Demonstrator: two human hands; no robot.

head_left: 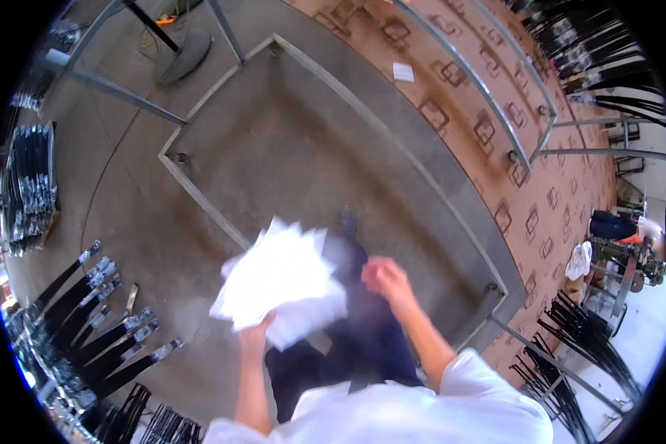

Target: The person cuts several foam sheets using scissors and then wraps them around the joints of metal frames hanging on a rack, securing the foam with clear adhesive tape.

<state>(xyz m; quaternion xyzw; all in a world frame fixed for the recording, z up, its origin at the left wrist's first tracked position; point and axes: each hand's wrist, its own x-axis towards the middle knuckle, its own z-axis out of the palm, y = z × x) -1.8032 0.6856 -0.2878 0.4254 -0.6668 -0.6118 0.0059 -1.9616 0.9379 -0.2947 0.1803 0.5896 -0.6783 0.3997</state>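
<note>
While L hand clutches fanned white papers, R hand hovers nearby w/ grip too blurred to tell.

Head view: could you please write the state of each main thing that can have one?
White paper sheets, held, fanned unevenly.
Left hand, closed on the sheets.
Right hand, apart from the sheets; blurred, open or closed unclear.
Wheeled metal frame, resting on the grey floor.
Loose white sheet, lying on the patterned carpet.
Black bars at lower left, ends wrapped.
Black round-base stand, upright.
</note>
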